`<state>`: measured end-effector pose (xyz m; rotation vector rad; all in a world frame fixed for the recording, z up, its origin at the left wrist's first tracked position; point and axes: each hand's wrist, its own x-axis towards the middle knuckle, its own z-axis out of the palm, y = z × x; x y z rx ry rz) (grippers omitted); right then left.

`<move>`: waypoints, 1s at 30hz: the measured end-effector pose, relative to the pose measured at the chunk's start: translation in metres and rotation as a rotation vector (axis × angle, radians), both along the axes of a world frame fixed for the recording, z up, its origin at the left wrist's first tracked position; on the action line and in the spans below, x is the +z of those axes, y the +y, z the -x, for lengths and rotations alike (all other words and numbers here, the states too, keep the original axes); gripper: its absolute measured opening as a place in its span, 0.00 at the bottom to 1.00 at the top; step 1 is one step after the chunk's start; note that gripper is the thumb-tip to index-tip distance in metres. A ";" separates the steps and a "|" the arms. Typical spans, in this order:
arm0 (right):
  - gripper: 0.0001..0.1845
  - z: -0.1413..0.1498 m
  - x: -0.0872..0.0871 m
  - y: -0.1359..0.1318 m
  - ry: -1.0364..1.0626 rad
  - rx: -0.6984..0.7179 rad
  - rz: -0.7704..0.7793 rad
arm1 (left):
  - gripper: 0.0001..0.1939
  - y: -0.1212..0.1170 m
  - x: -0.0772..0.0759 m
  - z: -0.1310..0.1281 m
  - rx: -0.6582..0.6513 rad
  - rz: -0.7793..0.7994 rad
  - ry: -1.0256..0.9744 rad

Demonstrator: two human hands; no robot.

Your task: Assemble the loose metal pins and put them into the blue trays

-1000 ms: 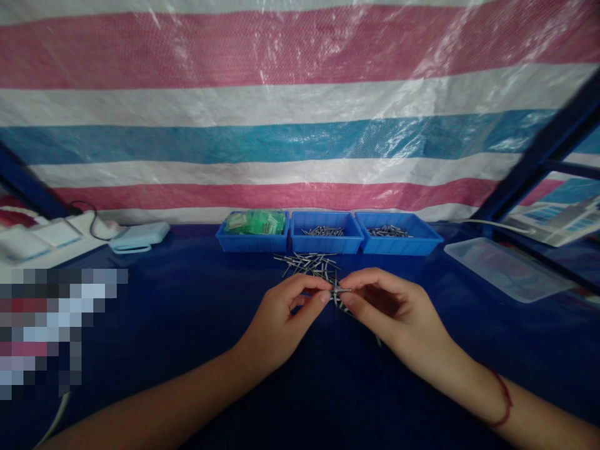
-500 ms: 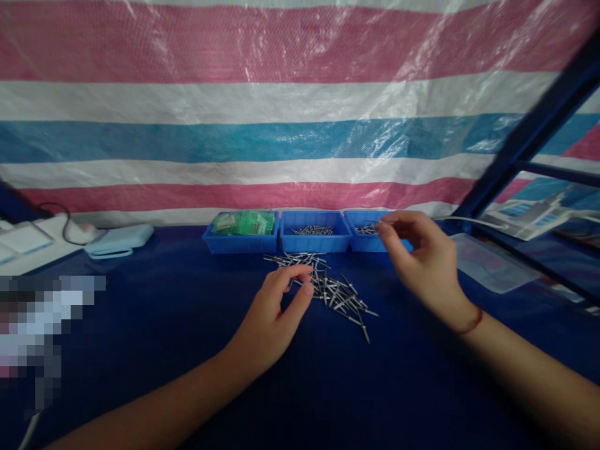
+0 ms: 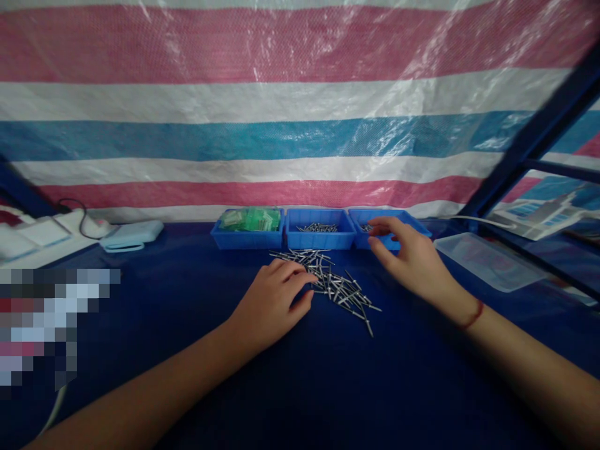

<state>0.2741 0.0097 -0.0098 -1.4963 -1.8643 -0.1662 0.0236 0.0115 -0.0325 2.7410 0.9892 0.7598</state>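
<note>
A loose pile of blind rivets [image 3: 344, 290] lies on the dark blue tabletop [image 3: 319, 387]. At the pile's left edge is my left hand [image 3: 274, 303], its fingers curved over some rivets and a gap between thumb and forefinger. I see nothing held in it. My right hand [image 3: 410, 256] is over the right blue bin [image 3: 415, 226], thumb and fingers apart with nothing visible between them. That hand hides part of the bin, where a few rivets show. In the middle blue bin [image 3: 320, 241] lie several more rivets.
The left blue bin [image 3: 248, 240] contains green plastic packets [image 3: 262, 219]. A light blue case [image 3: 134, 233] and a white power strip [image 3: 42, 240] are at the left. A clear plastic lid [image 3: 490, 261] lies at the right, beside a blue metal frame [image 3: 510, 159]. Striped sheeting [image 3: 300, 137] hangs behind.
My right hand's thumb and fingers have spread apart over the right bin. My left hand's fingers have reached slightly further onto the pile. The view has shifted a little.
</note>
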 end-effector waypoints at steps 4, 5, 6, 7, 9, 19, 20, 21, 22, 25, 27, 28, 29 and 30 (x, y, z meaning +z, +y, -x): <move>0.15 0.017 0.002 -0.012 -0.086 0.131 0.012 | 0.08 0.003 -0.003 0.001 0.004 0.053 0.094; 0.14 0.021 0.002 -0.015 -0.087 0.151 0.020 | 0.07 0.003 -0.003 0.000 0.009 0.064 0.101; 0.14 0.024 0.001 -0.018 -0.084 0.167 0.034 | 0.07 0.003 -0.003 -0.001 0.015 0.072 0.110; 0.13 0.027 0.000 -0.020 -0.081 0.185 0.051 | 0.07 0.002 -0.002 -0.001 0.022 0.077 0.123; 0.10 0.033 -0.002 -0.025 -0.079 0.252 0.090 | 0.09 0.001 -0.002 -0.003 0.023 0.073 0.153; 0.08 0.053 -0.007 -0.039 -0.157 0.446 0.190 | 0.10 -0.006 -0.002 -0.007 0.061 -0.026 0.150; 0.09 0.053 -0.006 -0.039 -0.139 0.453 0.185 | 0.11 -0.007 -0.001 -0.007 0.049 -0.019 0.110; 0.09 0.053 -0.006 -0.039 -0.114 0.460 0.184 | 0.11 -0.008 -0.001 -0.007 0.037 -0.009 0.055; 0.09 0.053 -0.006 -0.040 -0.078 0.462 0.184 | 0.11 -0.009 -0.001 -0.007 0.023 0.008 -0.016; 0.08 0.056 -0.006 -0.042 0.096 0.448 0.205 | 0.09 -0.013 0.000 -0.007 -0.013 0.149 -0.263; 0.07 0.059 -0.008 -0.044 0.225 0.427 0.243 | 0.14 -0.014 0.000 -0.007 -0.025 0.299 -0.381; 0.07 0.060 -0.008 -0.044 0.276 0.418 0.264 | 0.16 -0.014 0.001 -0.007 -0.021 0.365 -0.418; 0.07 0.061 -0.009 -0.044 0.313 0.410 0.285 | 0.16 -0.014 0.001 -0.007 -0.008 0.415 -0.445; 0.07 0.062 -0.010 -0.044 0.341 0.404 0.302 | 0.14 -0.013 0.002 -0.008 0.006 0.446 -0.463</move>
